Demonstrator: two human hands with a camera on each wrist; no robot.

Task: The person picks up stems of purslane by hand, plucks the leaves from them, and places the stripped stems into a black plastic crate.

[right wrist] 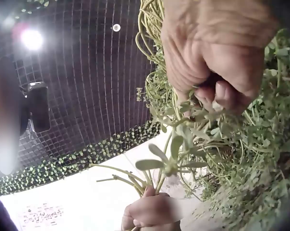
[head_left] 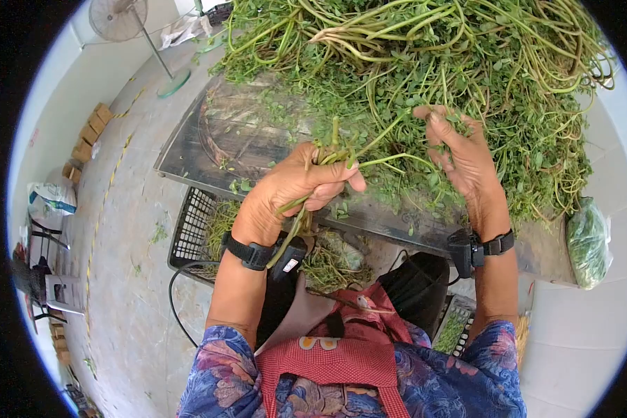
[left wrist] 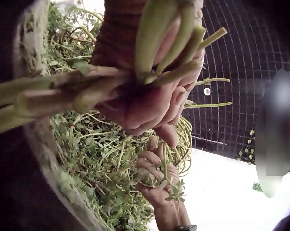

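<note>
My left hand (head_left: 296, 182) grips a small bunch of thick green stems (head_left: 286, 240) over the table's near edge. Cut ends stick out past the fist in the left wrist view, and long tails trail back over the wrist. Two thinner stems run from this bunch toward my right hand (head_left: 472, 159). That hand has its fingers curled around leafy green tips (right wrist: 202, 120), seen just under its thumb in the right wrist view; part of the grip is hidden. Behind both hands lies a large heap of leafy stems (head_left: 418, 76).
The heap covers much of a dark wooden table (head_left: 237, 132). Below its edge stand a black crate (head_left: 190, 226) holding stems and another crate (head_left: 454, 327) by the right leg. A plastic bag of greens (head_left: 589, 244) hangs at the right corner. A fan (head_left: 143, 35) stands far left.
</note>
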